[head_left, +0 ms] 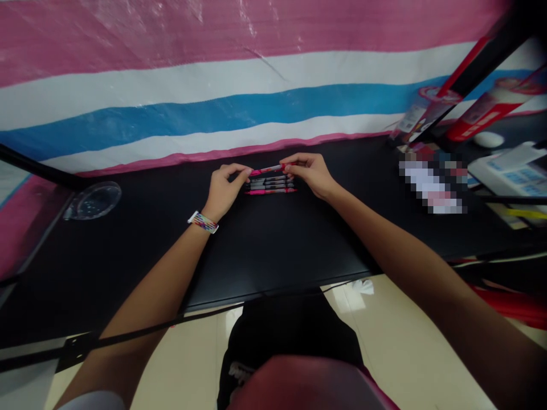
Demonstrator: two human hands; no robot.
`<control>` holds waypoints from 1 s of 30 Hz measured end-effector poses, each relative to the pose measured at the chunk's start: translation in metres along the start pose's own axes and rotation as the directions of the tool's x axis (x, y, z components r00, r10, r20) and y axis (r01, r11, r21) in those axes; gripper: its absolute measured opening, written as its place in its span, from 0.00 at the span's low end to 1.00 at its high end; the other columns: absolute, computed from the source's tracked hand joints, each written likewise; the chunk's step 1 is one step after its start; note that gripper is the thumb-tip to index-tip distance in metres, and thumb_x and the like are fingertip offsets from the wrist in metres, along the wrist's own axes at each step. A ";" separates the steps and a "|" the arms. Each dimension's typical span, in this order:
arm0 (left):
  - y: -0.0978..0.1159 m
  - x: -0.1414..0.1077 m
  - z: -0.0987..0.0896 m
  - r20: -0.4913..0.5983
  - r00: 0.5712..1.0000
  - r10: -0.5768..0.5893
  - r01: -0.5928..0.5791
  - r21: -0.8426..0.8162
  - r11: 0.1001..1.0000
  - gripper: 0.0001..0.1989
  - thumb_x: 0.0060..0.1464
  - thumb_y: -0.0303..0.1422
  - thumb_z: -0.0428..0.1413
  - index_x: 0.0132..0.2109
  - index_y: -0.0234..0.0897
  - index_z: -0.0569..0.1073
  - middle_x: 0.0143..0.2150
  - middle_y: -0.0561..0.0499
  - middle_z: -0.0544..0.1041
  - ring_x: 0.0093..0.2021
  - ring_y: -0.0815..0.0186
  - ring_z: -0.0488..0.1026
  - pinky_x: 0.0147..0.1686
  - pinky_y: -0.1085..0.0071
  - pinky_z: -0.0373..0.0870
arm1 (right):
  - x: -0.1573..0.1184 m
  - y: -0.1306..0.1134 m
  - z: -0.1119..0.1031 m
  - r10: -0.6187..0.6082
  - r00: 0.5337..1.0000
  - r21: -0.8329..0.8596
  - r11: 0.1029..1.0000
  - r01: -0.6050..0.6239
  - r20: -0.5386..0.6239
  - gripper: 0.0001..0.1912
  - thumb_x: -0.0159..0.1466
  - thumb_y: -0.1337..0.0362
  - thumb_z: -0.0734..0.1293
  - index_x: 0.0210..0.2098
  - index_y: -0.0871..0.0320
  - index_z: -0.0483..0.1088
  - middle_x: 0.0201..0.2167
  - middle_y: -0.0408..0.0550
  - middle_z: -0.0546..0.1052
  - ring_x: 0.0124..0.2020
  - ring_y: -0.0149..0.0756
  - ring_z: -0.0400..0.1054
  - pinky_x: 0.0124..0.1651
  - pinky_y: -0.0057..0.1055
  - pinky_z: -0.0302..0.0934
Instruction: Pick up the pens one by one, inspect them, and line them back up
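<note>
A red pen (pixel 268 169) lies level between my two hands, at the far side of a row of pens. My left hand (pixel 225 186) pinches its left end, thumb and forefinger closed. At its right end, the fingertips of my right hand (pixel 311 173) are closed on the same pen. Just in front of it, several black-and-grey pens (pixel 270 183) lie side by side on the black table (pixel 277 245). Nearest to me in that row is another pen with pink ends (pixel 270 192). A colourful woven band (pixel 203 222) circles my left wrist.
A clear plastic lid (pixel 94 200) lies at the left. To the right stand a drink cup with a red straw (pixel 421 114) and a red-and-white cup (pixel 491 111). A white rounded object (pixel 489 139) sits close by. A striped plastic sheet (pixel 239 108) hangs behind the table.
</note>
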State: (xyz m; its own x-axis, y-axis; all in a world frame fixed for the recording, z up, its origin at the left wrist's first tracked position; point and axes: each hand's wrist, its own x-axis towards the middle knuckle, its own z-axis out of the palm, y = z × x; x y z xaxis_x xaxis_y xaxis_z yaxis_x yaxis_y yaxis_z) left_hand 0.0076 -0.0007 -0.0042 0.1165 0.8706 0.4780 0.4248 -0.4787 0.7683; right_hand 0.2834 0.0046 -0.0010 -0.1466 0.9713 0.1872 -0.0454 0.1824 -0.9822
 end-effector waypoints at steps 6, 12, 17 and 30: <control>0.001 0.000 -0.001 -0.045 0.999 0.019 -0.021 -0.036 0.999 0.06 0.65 0.39 0.69 0.38 0.48 0.89 0.36 0.51 0.88 0.44 0.56 0.83 0.56 0.54 0.76 | -0.002 -0.003 0.003 0.046 0.999 0.016 0.999 -0.046 -0.006 0.12 0.56 0.59 0.79 0.39 0.56 0.85 0.32 0.49 0.82 0.32 0.39 0.72 0.44 0.44 0.74; 0.006 -0.003 0.000 -0.045 0.997 0.062 -0.064 -0.051 0.997 0.03 0.61 0.39 0.73 0.43 0.49 0.90 0.44 0.49 0.90 0.50 0.54 0.84 0.60 0.52 0.77 | -0.002 -0.009 0.003 0.094 0.995 0.096 0.991 -0.092 -0.021 0.11 0.55 0.60 0.78 0.37 0.57 0.85 0.29 0.47 0.80 0.30 0.36 0.69 0.42 0.41 0.72; 0.012 -0.003 -0.001 -0.077 0.995 0.067 -0.071 -0.056 0.996 0.05 0.60 0.36 0.74 0.44 0.48 0.90 0.43 0.48 0.90 0.49 0.55 0.84 0.59 0.52 0.78 | -0.001 -0.006 0.003 0.115 0.993 0.154 0.982 -0.112 -0.015 0.09 0.55 0.63 0.78 0.36 0.57 0.84 0.29 0.47 0.79 0.30 0.35 0.68 0.42 0.41 0.70; 0.009 -0.001 0.006 -0.090 0.995 -0.047 0.017 -0.307 0.951 0.14 0.54 0.41 0.76 0.42 0.42 0.84 0.45 0.48 0.87 0.47 0.60 0.83 0.53 0.60 0.80 | -0.009 -0.028 0.004 0.162 0.912 0.374 0.874 -0.309 0.376 0.32 0.58 0.43 0.68 0.52 0.58 0.81 0.46 0.61 0.86 0.46 0.53 0.77 0.51 0.49 0.74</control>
State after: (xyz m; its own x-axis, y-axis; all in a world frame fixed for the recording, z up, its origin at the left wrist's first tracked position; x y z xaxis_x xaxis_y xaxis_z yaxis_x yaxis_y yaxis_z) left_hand 0.0166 -0.0057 -0.0005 0.0153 0.8785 0.4775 0.1303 -0.4753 0.8701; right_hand 0.2821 -0.0093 0.0246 -0.5131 0.8581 0.0186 -0.3641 -0.1979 -0.9101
